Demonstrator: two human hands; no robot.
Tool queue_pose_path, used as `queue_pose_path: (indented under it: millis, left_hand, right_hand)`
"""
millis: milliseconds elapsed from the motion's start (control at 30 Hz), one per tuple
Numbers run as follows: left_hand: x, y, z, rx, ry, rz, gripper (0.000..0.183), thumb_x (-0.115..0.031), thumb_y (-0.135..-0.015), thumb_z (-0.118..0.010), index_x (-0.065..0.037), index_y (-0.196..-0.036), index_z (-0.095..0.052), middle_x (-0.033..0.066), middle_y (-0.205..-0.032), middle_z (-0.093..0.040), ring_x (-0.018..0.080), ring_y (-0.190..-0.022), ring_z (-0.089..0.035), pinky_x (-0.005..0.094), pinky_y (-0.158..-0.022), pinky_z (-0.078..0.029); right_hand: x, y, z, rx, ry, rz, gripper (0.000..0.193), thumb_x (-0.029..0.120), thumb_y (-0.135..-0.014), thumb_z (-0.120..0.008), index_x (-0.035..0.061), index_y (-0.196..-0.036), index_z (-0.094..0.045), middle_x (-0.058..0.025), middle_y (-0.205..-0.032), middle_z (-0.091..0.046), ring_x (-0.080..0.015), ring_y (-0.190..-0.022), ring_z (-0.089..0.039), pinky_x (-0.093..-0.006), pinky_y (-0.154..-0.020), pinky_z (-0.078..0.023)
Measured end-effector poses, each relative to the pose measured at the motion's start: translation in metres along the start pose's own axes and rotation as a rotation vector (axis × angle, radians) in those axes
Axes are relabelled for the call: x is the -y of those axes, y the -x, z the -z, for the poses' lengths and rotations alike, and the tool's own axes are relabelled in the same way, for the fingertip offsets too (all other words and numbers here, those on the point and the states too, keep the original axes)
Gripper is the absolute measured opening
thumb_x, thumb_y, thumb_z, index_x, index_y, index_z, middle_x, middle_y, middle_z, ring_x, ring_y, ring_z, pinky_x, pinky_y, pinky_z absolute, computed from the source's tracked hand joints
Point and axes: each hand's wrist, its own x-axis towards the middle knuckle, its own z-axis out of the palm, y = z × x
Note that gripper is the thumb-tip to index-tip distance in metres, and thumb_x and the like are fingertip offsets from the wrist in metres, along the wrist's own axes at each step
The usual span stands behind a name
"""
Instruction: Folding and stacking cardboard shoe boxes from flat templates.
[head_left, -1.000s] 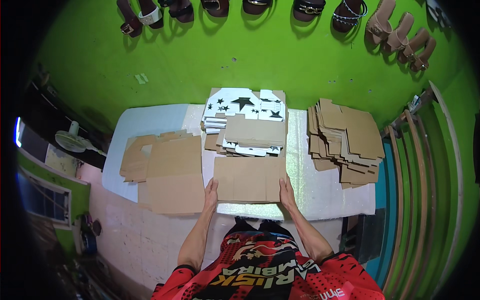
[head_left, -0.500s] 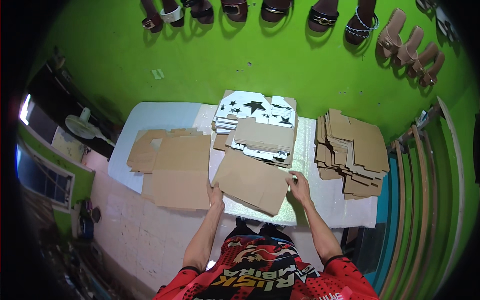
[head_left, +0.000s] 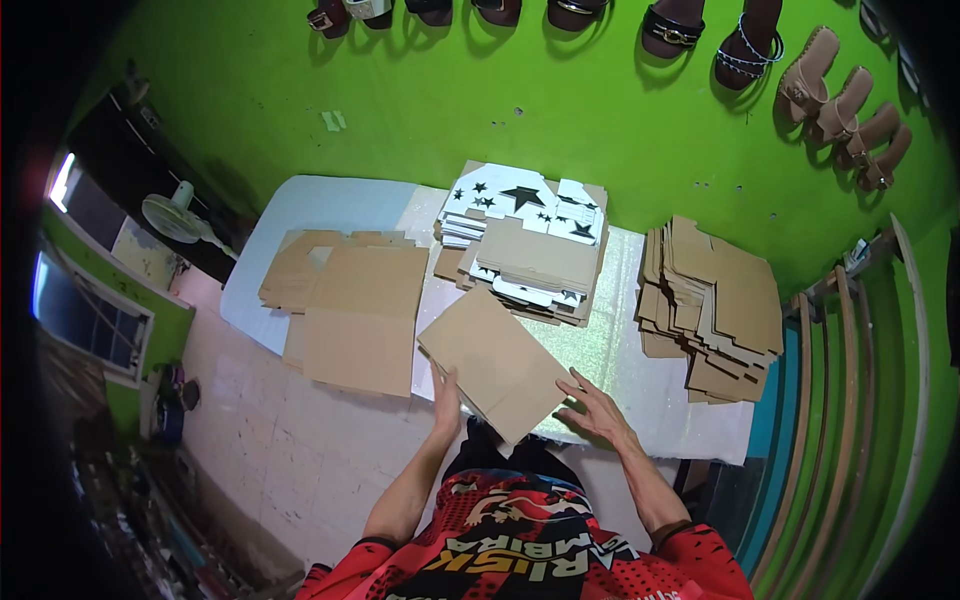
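Observation:
A folded brown cardboard piece (head_left: 495,362) lies tilted at the table's front edge, its near corner sticking out toward me. My left hand (head_left: 446,397) grips its lower left edge, thumb along the side and the other fingers partly hidden beneath. At the opposite edge, my right hand (head_left: 597,408) has its fingers apart, the fingertips at or just off the cardboard's right corner. Behind the piece rises a stack of flat cardboard, with a brown folded piece (head_left: 537,255) on it and white sheets with black stars (head_left: 522,196) at the back.
Opened flat cardboard (head_left: 365,315) lies on the left of the table (head_left: 625,400). A tall pile of cut cardboard (head_left: 725,285) stands at the right. Sandals (head_left: 672,32) hang on the green wall. A white fan (head_left: 172,215) is at the left, a wooden rack (head_left: 845,400) at the right.
The folded cardboard has turned clockwise, its near corner swinging left and toward me. My left hand has shifted slightly right along its edge; the right hand's fingers have spread and loosened.

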Motion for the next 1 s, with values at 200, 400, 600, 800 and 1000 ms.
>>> queue_pose_path:
  millis: [200, 400, 600, 800, 1000]
  left_hand:
    - [0.028, 0.064, 0.033, 0.214, -0.184, 0.007, 0.095, -0.024, -0.104, -0.064, -0.005, -0.168, 0.004, 0.0198, -0.172, -0.022, 0.029, -0.156, -0.027, 0.0373, -0.126, -0.022]
    - [-0.111, 0.101, 0.047, 0.502, -0.285, -0.02, 0.098, -0.028, -0.098, -0.075, -0.005, -0.168, -0.011, 0.0235, -0.167, -0.031, 0.0316, -0.151, -0.038, 0.0416, -0.123, -0.032]
    - [-0.209, 0.092, 0.115, 0.565, -0.431, -0.228, 0.097, -0.026, -0.089, -0.086, -0.006, -0.164, -0.027, 0.0224, -0.147, -0.056, 0.0299, -0.129, -0.061, 0.0426, -0.108, -0.05]
    - [-0.296, 0.087, 0.213, 0.532, -0.416, -0.332, 0.084, -0.028, -0.088, -0.087, -0.007, -0.155, -0.04, 0.0208, -0.132, -0.066, 0.0282, -0.123, -0.065, 0.0431, -0.103, -0.053]
    - [-0.331, 0.077, 0.343, 0.377, -0.566, -0.477, 0.079, -0.035, -0.081, -0.09, -0.007, -0.145, -0.052, 0.0172, -0.129, -0.068, 0.0269, -0.118, -0.067, 0.0413, -0.101, -0.054]
  right_hand:
    - [0.028, 0.015, -0.027, -0.268, 0.112, 0.222, 0.045, 0.031, -0.091, -0.078, 0.0197, -0.134, -0.072, -0.0165, -0.134, -0.069, -0.0347, -0.11, -0.071, -0.0415, -0.091, -0.059]
    - [0.157, 0.039, 0.013, -0.426, 0.098, 0.13, 0.04, 0.033, -0.089, -0.081, 0.013, -0.124, -0.077, -0.0159, -0.103, -0.078, -0.0309, -0.083, -0.076, -0.0391, -0.073, -0.06]
    - [0.292, 0.021, 0.01, -0.545, 0.054, 0.005, 0.042, 0.032, -0.089, -0.084, 0.0056, -0.12, -0.077, -0.0141, -0.081, -0.075, -0.0231, -0.07, -0.075, -0.0349, -0.063, -0.057]
    - [0.399, -0.004, -0.043, -0.632, -0.032, 0.047, 0.042, 0.024, -0.09, -0.082, 0.0049, -0.126, -0.073, -0.0173, -0.094, -0.078, -0.0231, -0.082, -0.077, -0.0337, -0.065, -0.058]
    - [0.464, -0.05, -0.133, -0.527, 0.037, 0.175, 0.042, 0.026, -0.09, -0.08, 0.0132, -0.13, -0.072, -0.0187, -0.102, -0.078, -0.0312, -0.077, -0.075, -0.0398, -0.069, -0.058]
